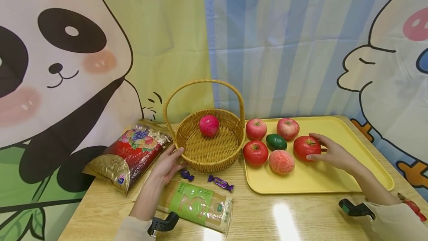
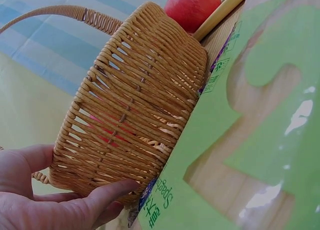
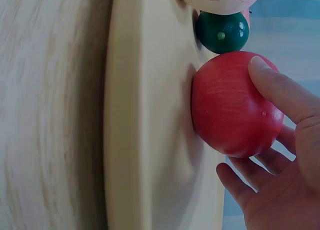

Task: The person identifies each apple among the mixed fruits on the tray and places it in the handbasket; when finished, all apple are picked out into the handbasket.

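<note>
My left hand [image 1: 167, 164] touches the left front of a wicker basket [image 1: 214, 166] with spread, fairly straight fingers. In the left wrist view, one digit meets the basket's rim and other fingers lie along its woven side. Inside the basket sits a deep-pink round fruit [image 1: 209, 125]. On the yellow tray [image 1: 334, 174], my right hand [image 1: 334, 153] holds a red apple [image 1: 305, 148], its thumb and a finger on either side. In the right wrist view, the thumb presses the apple [image 3: 232, 104] while the other fingers curve beside it.
Also on the tray are several apples [image 1: 255, 153], a green fruit [image 1: 276, 142] and a rough pink fruit [image 1: 282, 162]. Purple-wrapped candies [image 1: 220, 183] and a green-labelled noodle pack [image 1: 197, 203] lie before the basket. A red-gold bag [image 1: 133, 151] stands left.
</note>
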{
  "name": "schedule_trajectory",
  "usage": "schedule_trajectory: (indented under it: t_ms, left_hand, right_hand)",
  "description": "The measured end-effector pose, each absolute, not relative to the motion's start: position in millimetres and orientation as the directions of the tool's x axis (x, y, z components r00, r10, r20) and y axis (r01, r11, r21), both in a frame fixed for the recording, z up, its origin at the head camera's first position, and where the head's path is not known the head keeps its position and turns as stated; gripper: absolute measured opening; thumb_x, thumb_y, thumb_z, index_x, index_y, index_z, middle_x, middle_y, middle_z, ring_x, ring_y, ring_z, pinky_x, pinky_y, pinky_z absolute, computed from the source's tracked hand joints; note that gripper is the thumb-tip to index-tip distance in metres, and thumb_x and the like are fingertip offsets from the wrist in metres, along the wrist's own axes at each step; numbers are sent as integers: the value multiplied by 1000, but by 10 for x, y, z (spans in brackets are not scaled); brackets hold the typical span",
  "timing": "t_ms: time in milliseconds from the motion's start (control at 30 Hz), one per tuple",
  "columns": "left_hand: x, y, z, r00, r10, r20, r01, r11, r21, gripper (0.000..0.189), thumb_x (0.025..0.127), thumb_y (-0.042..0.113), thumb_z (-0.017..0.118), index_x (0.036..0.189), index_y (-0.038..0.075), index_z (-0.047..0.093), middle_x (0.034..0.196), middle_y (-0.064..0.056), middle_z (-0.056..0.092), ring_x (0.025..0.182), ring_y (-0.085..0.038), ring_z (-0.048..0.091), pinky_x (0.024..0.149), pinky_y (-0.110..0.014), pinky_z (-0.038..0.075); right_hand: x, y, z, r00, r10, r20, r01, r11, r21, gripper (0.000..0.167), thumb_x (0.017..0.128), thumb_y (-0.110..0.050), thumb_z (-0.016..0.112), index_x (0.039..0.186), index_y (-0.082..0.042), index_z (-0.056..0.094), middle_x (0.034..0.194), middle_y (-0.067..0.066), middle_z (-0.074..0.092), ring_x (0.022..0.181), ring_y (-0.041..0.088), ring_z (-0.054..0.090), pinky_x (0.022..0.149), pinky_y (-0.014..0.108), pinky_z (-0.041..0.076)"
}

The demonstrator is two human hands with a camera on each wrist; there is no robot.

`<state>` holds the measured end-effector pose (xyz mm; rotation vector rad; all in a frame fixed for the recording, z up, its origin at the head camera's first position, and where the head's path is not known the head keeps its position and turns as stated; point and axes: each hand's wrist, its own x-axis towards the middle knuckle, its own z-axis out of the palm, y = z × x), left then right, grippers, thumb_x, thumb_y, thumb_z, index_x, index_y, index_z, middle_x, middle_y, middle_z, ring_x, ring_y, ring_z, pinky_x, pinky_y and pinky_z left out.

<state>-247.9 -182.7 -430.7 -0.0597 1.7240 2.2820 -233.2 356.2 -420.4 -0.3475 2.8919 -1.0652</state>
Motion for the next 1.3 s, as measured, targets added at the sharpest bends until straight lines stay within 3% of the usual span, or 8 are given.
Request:
schedule_trajectory:
  t_ms: [167,300,600,800,967,1167,1300]
  left_hand:
    - [-2478,-1824,-4304,-960,197,-197,-243,-246,938,62,104,12,40,156,5,7,159,-20,21,146,-36,25,115,-57,29]
    - [-2475,-1826,-4311,-960,199,-195,-242,-244,939,62,104,13,41,156,6,7,159,-20,21,146,-35,25,115,-57,30]
    - [-2468,-1825,-4324,-960,200,-198,-245,-249,937,62,105,13,41,156,6,7,159,-20,20,147,-35,24,115,-58,29]
    - [-2458,-1831,-4332,-960,196,-198,-245,-251,937,61,105,12,39,156,6,6,159,-20,19,147,-35,23,115,-59,27]
    - [-2455,-1835,-4339,-962,192,-194,-239,-248,939,61,105,12,38,156,6,6,159,-20,20,147,-36,23,115,-59,27]
    - [-2463,-1835,-4332,-962,193,-195,-238,-237,942,62,105,14,41,156,7,7,159,-19,21,147,-35,24,115,-58,28]
    - [-2478,-1830,-4328,-961,197,-192,-239,-249,939,62,104,14,41,156,7,8,159,-20,21,147,-35,24,116,-58,28]
  right_hand:
    - [-2323,3602,-4238,-974,-225,-10,-157,710,-687,85,86,-26,74,148,5,25,141,32,39,126,52,41,86,22,54]
    - [-2314,3611,-4253,-979,-205,-16,-139,713,-687,85,86,-29,74,149,3,26,142,31,40,128,52,41,80,10,46]
    - [-2287,3588,-4218,-988,-151,9,-119,738,-664,88,84,-33,75,149,1,27,143,31,41,127,52,43,84,28,52]
    - [-2253,3383,-3922,-982,-183,56,-170,705,-688,85,85,-30,76,150,-1,28,144,27,41,127,46,44,79,16,53]
    - [-2261,2878,-3586,-952,-290,95,-259,603,-755,83,82,-26,79,148,-7,33,144,17,45,128,36,48,88,14,51]
    - [-2424,2053,-3375,-897,-433,90,-305,457,-836,83,79,-19,81,147,-11,35,142,16,48,124,39,55,91,37,58]
    - [-2662,1495,-3360,-876,-477,76,-327,470,-820,86,76,-24,83,147,-15,37,142,11,50,127,32,53,98,44,53]
